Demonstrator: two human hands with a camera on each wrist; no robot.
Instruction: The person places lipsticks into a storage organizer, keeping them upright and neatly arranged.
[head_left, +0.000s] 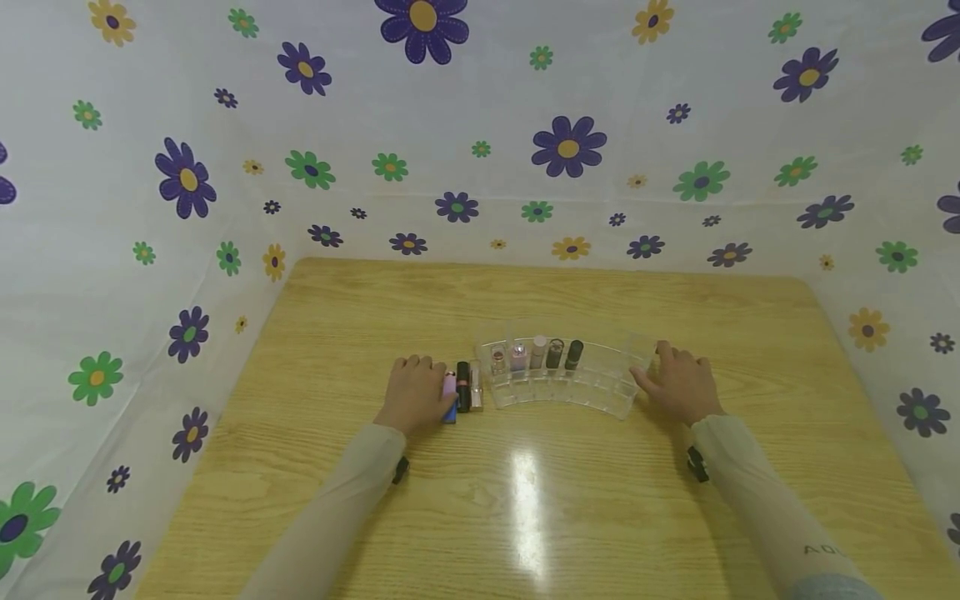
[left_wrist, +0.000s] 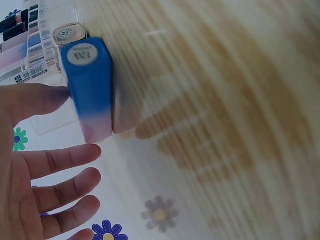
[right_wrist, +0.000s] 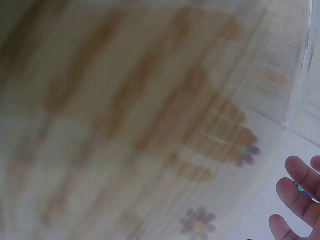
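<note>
My left hand [head_left: 411,393] is over a blue-and-pink lipstick tube [left_wrist: 89,82] lying on the table. The thumb touches the tube's side, while the other fingers extend fairly straight past its pink end. Right beside it lie a black lipstick [head_left: 463,388] and a pale, clear-cased lipstick [head_left: 477,392]. A curved clear lipstick organizer [head_left: 600,392] stands to the right, several tubes upright in its left back slots. At the organizer's right end is my right hand [head_left: 681,385], thumb by the edge and fingers loosely extended, as the right wrist view partly shows.
The wooden table [head_left: 450,517] reflects light. White flowered cloth [head_left: 480,100] hangs behind it and at both sides. Black straps with wrist cameras [head_left: 697,464] sit at the cuffs of the light sleeves [head_left: 322,508].
</note>
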